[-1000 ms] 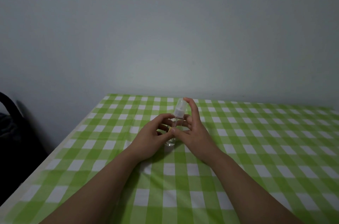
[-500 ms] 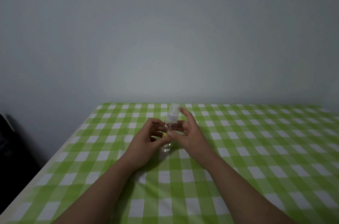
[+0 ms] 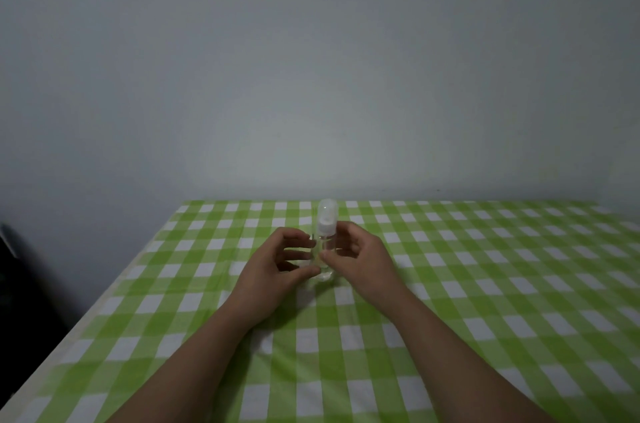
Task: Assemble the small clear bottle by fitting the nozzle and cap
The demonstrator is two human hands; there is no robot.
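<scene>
The small clear bottle [image 3: 325, 251] stands upright on the green-and-white checked tablecloth [image 3: 485, 284]. Its white nozzle [image 3: 325, 227] is on the neck, with the clear domed cap [image 3: 327, 208] over it. My right hand [image 3: 360, 258] grips the bottle from the right, thumb across its front and fingers curled behind the neck. My left hand [image 3: 277, 266] is at the bottle's left side. Its fingers are spread, and the tips sit at the bottle's edge. The bottle's lower part is partly hidden by my thumbs.
The table's left edge [image 3: 86, 311] runs diagonally, with a dark shape [image 3: 20, 284] beyond it on the floor side. A plain grey wall [image 3: 311, 76] rises right behind the table's far edge.
The bottle went from tilted to upright on the cloth. My right index finger came off the cap, and my left fingers spread away from the bottle. The camera view tilted up.
</scene>
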